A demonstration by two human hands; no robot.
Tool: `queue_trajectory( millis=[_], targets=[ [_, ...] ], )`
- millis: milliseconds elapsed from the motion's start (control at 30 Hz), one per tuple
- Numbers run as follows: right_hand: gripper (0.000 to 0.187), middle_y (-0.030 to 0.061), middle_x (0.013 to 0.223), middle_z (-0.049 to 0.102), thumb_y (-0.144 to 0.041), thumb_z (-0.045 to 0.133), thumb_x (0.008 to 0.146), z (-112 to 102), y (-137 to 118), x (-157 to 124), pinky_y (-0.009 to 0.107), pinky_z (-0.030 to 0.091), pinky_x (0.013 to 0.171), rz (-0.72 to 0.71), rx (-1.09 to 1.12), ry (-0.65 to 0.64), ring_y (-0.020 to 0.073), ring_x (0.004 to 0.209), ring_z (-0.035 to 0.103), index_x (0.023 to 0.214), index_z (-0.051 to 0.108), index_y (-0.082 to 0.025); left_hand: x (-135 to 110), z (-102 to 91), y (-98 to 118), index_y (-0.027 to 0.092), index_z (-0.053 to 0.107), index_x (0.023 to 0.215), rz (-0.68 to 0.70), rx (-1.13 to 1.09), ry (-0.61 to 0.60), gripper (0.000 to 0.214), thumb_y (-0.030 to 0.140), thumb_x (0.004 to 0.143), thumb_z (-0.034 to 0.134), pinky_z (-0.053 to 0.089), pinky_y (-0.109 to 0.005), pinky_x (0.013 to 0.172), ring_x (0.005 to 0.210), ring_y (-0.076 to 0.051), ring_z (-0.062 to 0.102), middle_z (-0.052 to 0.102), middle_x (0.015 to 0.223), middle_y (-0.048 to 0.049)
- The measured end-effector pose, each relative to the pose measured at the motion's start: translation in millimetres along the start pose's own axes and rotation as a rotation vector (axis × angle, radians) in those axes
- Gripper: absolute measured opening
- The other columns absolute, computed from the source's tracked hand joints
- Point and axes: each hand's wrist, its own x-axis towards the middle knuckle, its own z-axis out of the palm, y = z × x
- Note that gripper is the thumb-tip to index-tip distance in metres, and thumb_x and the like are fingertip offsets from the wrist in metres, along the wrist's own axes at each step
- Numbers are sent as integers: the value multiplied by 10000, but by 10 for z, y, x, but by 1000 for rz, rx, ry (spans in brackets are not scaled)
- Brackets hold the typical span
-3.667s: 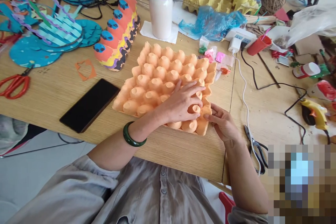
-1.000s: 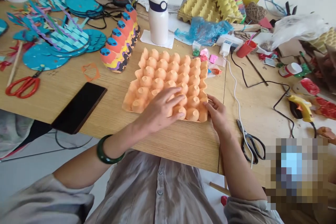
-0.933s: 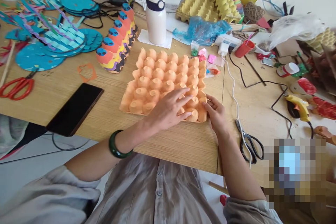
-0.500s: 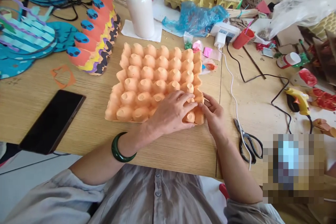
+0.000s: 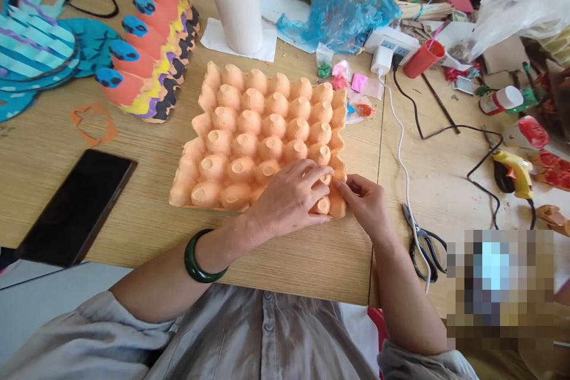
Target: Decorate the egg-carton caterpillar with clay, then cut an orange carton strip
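An orange egg tray (image 5: 249,145) lies on the table in front of me, its rows of bumps facing up. My left hand (image 5: 287,199) reaches across its near right part, fingers curled over the bumps and gripping there. At the tray's right edge, near the corner, my right hand (image 5: 367,202) pinches the rim between thumb and fingers. Some of the right fingertips are hidden by the rim. A green bangle (image 5: 196,261) circles my left wrist.
A phone (image 5: 75,205) and an orange paper scrap (image 5: 93,123) lie left, below a painted carton strip (image 5: 149,65). Behind stand a white bottle (image 5: 238,9) and a power strip (image 5: 394,41). Scissors (image 5: 425,246), a white cable (image 5: 401,148) and a yellow glue gun (image 5: 514,172) are right.
The view has shifted slightly, so the things on the table sit a little differently in it. Both hands keep their hold on the tray; the right fingers have closed in more at its edge.
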Motion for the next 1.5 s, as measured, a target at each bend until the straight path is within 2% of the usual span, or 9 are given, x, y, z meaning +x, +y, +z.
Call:
queue_trajectory(
  millis=[133, 267, 333, 400, 633, 867, 1033, 1267, 1500],
  targets=[
    [449, -25, 611, 589, -637, 757, 784, 17, -29, -20, 237, 384, 393, 76, 78, 10, 111, 466, 506, 784, 608, -213, -5, -9, 20, 102, 695, 1119, -3, 47, -80, 421, 376, 827, 823, 525, -475, 1049, 1220, -328, 575, 621, 1363, -150],
    [452, -67, 465, 552, -652, 728, 808, 28, -74, -52, 237, 324, 284, 202, 62, -156, 122, 306, 465, 852, 572, -231, -8, 7, 23, 75, 695, 1116, 28, 59, -58, 402, 357, 851, 802, 544, -461, 1020, 1178, -321, 595, 650, 1298, -151],
    [456, -54, 448, 560, -662, 703, 829, 22, -85, -53, 237, 360, 294, 210, 83, -235, 127, 312, 491, 799, 569, -227, -11, 11, 22, 73, 697, 1096, 38, 62, -49, 396, 375, 860, 793, 551, -458, 1006, 1164, -320, 600, 658, 1279, -150],
    [465, -40, 472, 591, -672, 688, 838, 10, -90, -46, 240, 398, 315, 193, 118, -259, 128, 337, 520, 780, 583, -222, -12, 8, 20, 87, 698, 1061, 45, 63, -50, 360, 382, 871, 779, 556, -459, 993, 1163, -320, 599, 659, 1278, -146],
    [482, -51, 457, 550, -672, 702, 835, -25, -94, -32, 223, 359, 315, 159, 107, -262, 107, 343, 490, 729, 560, -223, -5, -17, 22, 111, 690, 1009, 82, 59, -27, 281, 352, 884, 761, 572, -447, 948, 1145, -311, 609, 675, 1230, -135],
    [488, -34, 539, 593, -686, 721, 804, -32, -40, -12, 254, 411, 348, 149, 164, -268, 119, 386, 517, 780, 608, -212, -3, -13, 24, 121, 700, 1019, 69, 52, -35, 275, 357, 886, 743, 561, -468, 979, 1207, -328, 575, 650, 1300, -137],
    [482, -35, 504, 567, -660, 740, 800, -44, -33, 19, 250, 354, 345, 162, 227, -272, 106, 369, 469, 704, 583, -215, 2, -39, -3, 114, 698, 1057, 71, 67, -44, 243, 302, 902, 702, 560, -471, 983, 1225, -333, 565, 646, 1311, -143],
    [471, -29, 531, 590, -670, 735, 791, -68, -9, 29, 262, 368, 350, 140, 272, -305, 115, 379, 471, 749, 630, -213, 4, -84, -35, 139, 699, 999, 92, 43, 1, 151, 252, 900, 690, 565, -466, 988, 1219, -315, 575, 652, 1303, -130],
    [402, -31, 531, 589, -568, 803, 746, -69, -26, 42, 244, 380, 334, 186, 368, -310, 103, 371, 463, 727, 626, -208, 46, -167, -33, 142, 706, 966, 96, 13, 61, 109, 196, 871, 704, 568, -434, 1000, 1172, -290, 612, 690, 1251, -98]
  ],
)
